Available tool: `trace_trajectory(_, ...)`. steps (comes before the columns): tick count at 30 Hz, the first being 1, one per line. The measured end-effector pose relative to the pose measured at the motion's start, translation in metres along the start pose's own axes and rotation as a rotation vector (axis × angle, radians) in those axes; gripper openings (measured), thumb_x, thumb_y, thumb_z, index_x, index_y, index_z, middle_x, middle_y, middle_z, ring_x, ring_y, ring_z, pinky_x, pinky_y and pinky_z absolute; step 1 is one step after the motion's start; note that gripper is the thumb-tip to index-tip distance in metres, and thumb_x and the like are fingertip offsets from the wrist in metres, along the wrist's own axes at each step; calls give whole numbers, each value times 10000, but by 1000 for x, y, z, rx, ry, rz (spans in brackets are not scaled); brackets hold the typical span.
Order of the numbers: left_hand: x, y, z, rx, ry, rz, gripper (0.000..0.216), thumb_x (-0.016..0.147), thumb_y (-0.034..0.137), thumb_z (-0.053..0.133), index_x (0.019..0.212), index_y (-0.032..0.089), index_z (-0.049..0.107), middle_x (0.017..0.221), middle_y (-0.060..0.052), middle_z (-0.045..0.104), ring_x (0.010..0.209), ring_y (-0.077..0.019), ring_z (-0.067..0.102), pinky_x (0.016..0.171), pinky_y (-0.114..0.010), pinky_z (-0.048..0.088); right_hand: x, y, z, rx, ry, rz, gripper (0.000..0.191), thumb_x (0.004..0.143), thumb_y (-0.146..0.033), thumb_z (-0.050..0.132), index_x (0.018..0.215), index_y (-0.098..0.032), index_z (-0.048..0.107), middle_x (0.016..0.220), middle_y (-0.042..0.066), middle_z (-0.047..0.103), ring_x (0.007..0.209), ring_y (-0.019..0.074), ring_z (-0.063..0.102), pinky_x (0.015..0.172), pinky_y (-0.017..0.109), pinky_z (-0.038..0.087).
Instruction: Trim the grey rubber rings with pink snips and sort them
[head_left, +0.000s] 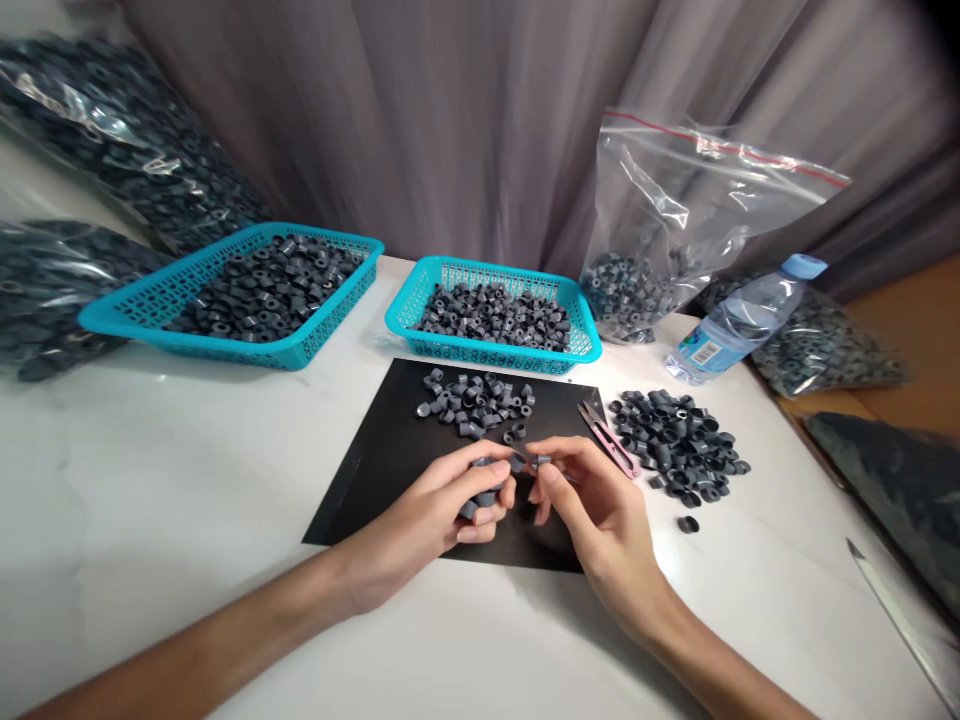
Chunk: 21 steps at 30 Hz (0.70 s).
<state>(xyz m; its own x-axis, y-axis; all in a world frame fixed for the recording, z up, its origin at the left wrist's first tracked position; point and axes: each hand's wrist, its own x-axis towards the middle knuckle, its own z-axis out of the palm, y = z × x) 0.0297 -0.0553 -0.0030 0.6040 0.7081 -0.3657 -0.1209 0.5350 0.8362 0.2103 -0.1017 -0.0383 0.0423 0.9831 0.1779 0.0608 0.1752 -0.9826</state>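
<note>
My left hand [469, 490] is closed around several small dark grey plastic caps [486, 497], with one hollow cap [517, 462] pinched at its fingertips. Just to the right, my right hand [585, 500] pinches another small grey piece [540, 461] between thumb and forefinger. The two held pieces are close together; whether they touch I cannot tell. Both hands are over a black mat [367, 450]. Beyond the fingers, a loose group of grey pieces [480, 402] lies on the mat. Pink-handled thread snips [611, 440] rest at the mat's right edge, blades apart.
Two turquoise baskets [296, 352] [487, 352] of grey pieces stand behind. A pile of caps [679, 445] lies right of the snips. Farther right are a water bottle [742, 315] and a zip bag [645, 230]. Large filled bags [127, 130] stand left, and a blade-like strip [892, 610] lies right.
</note>
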Motion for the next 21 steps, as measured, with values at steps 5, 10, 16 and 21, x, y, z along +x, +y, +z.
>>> trace_trajectory(5,-1,1,2,-83,31,-31,138,975,257,614,1029,136,652,871,-17,544,668,-66,397,588,-204,286,0,2,0,11,-25,6,149,1008,-363,609,1094,-247,645,861,13,680,733,144,631,630,252,527)
trace_trajectory(10,-2,0,3,-135,39,-51,115,967,241,632,989,130,655,848,-17,545,665,-67,399,583,-192,301,0,3,0,30,-13,46,175,965,-374,681,1046,-234,614,844,15,684,721,141,637,584,241,508)
trace_trajectory(16,-1,-2,1,-173,50,-61,121,957,237,657,983,119,664,843,-16,545,663,-63,408,574,-179,307,0,5,1,98,-5,113,252,903,-401,759,990,-226,599,800,0,680,658,123,622,536,218,505)
trace_trajectory(21,0,-1,0,-177,28,-45,120,967,227,634,955,113,670,837,-22,536,659,-67,401,563,-177,301,0,6,-1,127,-12,143,244,898,-402,767,999,-223,635,764,-14,662,644,114,619,540,204,521)
